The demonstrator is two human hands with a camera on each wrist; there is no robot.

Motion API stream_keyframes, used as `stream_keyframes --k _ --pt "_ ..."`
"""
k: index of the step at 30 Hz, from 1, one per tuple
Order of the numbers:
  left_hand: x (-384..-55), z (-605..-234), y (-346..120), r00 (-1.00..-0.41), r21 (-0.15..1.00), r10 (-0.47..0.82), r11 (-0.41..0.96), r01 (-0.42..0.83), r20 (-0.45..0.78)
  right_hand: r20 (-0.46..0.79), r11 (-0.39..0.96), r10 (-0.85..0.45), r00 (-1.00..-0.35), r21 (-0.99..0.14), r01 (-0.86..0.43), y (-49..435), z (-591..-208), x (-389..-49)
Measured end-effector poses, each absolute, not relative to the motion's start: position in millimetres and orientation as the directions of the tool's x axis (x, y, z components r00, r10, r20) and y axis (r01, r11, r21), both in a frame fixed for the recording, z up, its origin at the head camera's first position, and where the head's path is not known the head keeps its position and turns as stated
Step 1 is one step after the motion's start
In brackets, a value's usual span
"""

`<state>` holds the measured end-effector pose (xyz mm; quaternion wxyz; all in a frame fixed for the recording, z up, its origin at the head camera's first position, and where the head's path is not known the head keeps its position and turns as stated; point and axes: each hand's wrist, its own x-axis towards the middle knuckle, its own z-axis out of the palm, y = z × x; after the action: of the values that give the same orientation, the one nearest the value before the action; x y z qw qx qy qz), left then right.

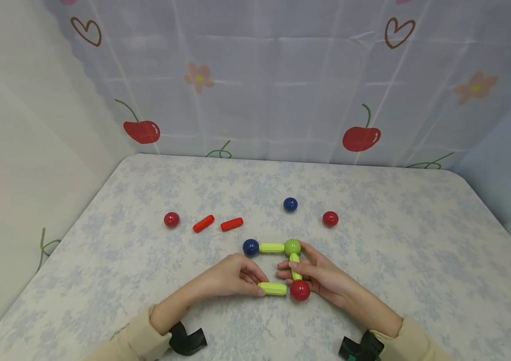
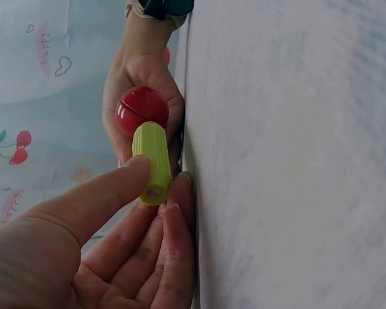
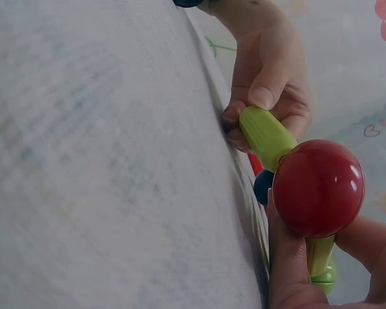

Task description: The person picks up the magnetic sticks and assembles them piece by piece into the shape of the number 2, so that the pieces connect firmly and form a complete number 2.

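My left hand (image 1: 230,277) pinches a yellow-green ribbed rod (image 1: 274,289) near one end between thumb and fingers. The rod's other end points at a red ball (image 1: 300,290), right at its side. With thumb and fingers my right hand (image 1: 329,282) grips a second yellow-green rod (image 1: 296,271), which runs from that red ball to a green ball (image 1: 292,247). Another yellow-green rod (image 1: 272,247) links the green ball to a dark blue ball (image 1: 250,247). In the left wrist view the pinched rod (image 2: 153,161) shows a round metallic spot on its near end.
Farther back on the table (image 1: 115,281) lie a loose red ball (image 1: 171,219) and two red rods, one (image 1: 203,223) tilted beside the other (image 1: 231,224). Behind the right hand are a blue ball (image 1: 290,204) and another red ball (image 1: 330,218). A printed curtain (image 1: 255,90) hangs behind.
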<state>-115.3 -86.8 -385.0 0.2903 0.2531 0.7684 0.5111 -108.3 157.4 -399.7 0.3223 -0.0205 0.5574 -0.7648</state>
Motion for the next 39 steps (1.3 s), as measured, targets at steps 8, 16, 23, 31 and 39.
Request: stream_keyframes --k 8,16,23,31,39 --pt "-114 -388 -84 -0.700 0.946 0.688 0.321 0.055 -0.192 -0.325 -0.166 -0.521 -0.789 -0.868 0.467 158 -400 -108" --pt "-112 -388 -83 -0.707 0.949 0.675 0.316 0.016 -0.213 -0.313 -0.168 -0.524 -0.793 -0.874 0.456 158 -400 -108" --pt "-113 -388 -83 -0.715 0.951 0.663 0.310 -0.010 -0.223 -0.289 -0.106 -0.558 -0.778 -0.905 0.412 161 -397 -108" --pt "-113 -390 -83 -0.719 0.956 0.658 0.291 -0.031 -0.224 -0.308 0.116 -0.515 -0.800 -0.950 0.290 173 -389 -112" --pt "-114 -391 -83 -0.718 0.954 0.654 0.295 -0.048 -0.239 -0.187 0.330 -0.415 -0.890 -0.943 0.045 177 -389 -115"
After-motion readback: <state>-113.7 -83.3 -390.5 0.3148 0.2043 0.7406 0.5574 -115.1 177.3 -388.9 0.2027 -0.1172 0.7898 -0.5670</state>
